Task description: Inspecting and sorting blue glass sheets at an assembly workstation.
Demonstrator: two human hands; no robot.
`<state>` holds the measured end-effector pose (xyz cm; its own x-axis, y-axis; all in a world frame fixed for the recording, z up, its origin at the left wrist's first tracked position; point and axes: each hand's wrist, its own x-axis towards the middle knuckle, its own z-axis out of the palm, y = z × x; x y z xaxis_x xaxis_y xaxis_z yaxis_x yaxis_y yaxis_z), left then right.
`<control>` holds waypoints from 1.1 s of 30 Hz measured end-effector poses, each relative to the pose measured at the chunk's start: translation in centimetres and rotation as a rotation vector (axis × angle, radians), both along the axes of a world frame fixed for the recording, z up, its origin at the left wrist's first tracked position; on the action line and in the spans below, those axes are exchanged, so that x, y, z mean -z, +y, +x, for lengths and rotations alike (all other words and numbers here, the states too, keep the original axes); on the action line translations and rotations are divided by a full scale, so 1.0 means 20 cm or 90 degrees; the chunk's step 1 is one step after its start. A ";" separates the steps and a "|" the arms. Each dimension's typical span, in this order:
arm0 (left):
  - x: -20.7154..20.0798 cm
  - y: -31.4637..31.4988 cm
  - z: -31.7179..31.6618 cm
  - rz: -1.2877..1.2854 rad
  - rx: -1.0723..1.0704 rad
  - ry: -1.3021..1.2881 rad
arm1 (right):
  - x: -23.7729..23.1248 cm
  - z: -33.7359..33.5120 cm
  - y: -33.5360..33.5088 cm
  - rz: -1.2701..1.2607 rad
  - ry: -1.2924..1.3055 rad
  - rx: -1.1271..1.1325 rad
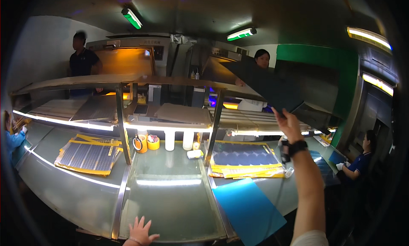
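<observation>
My right hand (289,126) is raised at the shelf, its fingers closed on the lower edge of a large dark sheet (272,86). The sheet slants across the upper shelf, in front of a person (261,58) on the far side. A dark band with a small device sits on my right wrist. Low in the view, my left hand (142,232) is spread open and empty above the near edge of the glass-topped table (170,203). A blue sheet (249,207) lies to its right, partly over the table's front edge.
Yellow-edged patterned sheets lie in a left stack (89,154) and a right stack (245,158). Tape rolls (139,143) and white cylinders (169,140) stand beneath the shelf (170,81). Metal posts (123,135) divide the bench. Other people stand at left, right and behind.
</observation>
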<state>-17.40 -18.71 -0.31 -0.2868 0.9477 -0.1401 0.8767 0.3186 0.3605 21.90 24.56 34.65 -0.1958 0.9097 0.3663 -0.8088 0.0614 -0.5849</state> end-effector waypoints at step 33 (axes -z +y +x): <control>0.08 -0.06 0.08 0.028 -0.020 0.065 | 2.10 1.39 -0.88 -0.291 -1.105 0.440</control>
<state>-15.71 -19.99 -1.86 -0.3267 0.9428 -0.0664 0.8995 0.3317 0.2842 49.71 6.93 -7.45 0.3542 0.9334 -0.0575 0.6843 -0.3006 -0.6644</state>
